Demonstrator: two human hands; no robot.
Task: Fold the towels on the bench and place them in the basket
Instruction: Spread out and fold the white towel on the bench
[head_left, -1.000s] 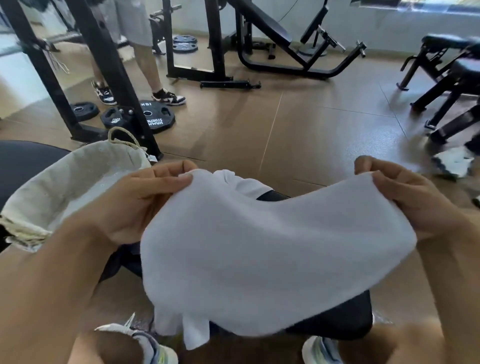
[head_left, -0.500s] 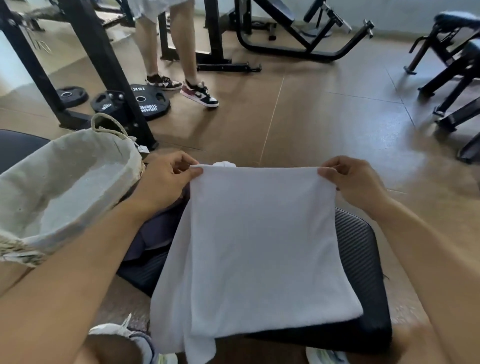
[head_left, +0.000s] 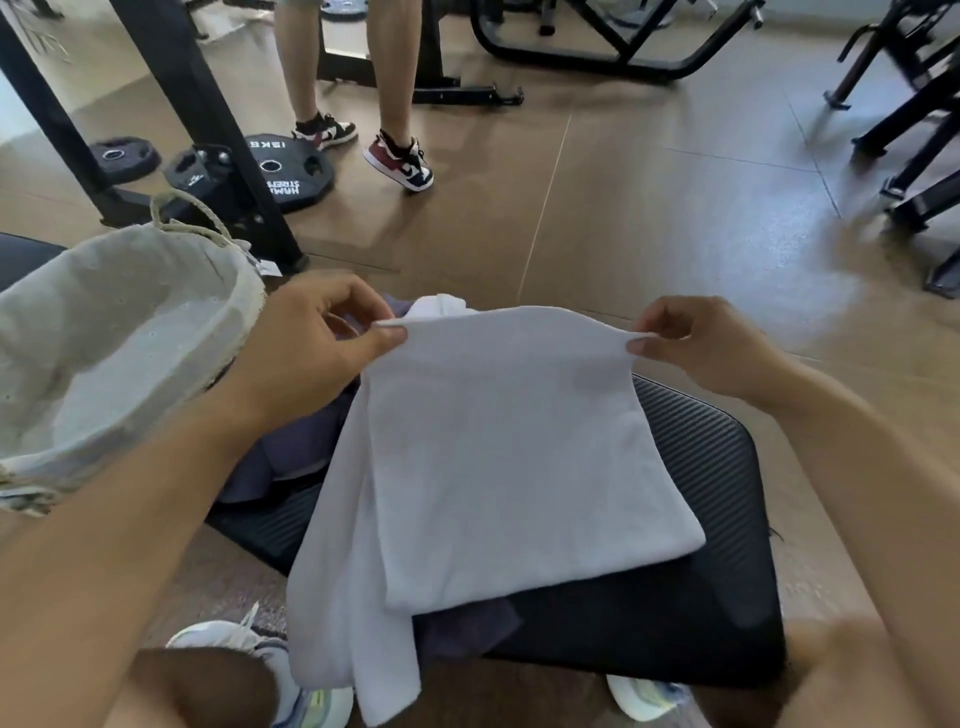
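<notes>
From the head view, a white towel (head_left: 514, 447) lies folded over on the black bench (head_left: 701, 545), its left side trailing off the near edge. The left hand (head_left: 306, 348) pinches its far left corner and the right hand (head_left: 701, 345) pinches the far right one. A purple towel (head_left: 280, 457) lies beneath. The cloth-lined basket (head_left: 119, 338), at left, shows only its lining. Compared with half a second ago, the towel's far edge sits slightly nearer and sags between the hands.

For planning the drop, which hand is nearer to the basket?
Left. The left hand pinches the white towel right beside the basket; the right hand pinches its far corner.
</notes>
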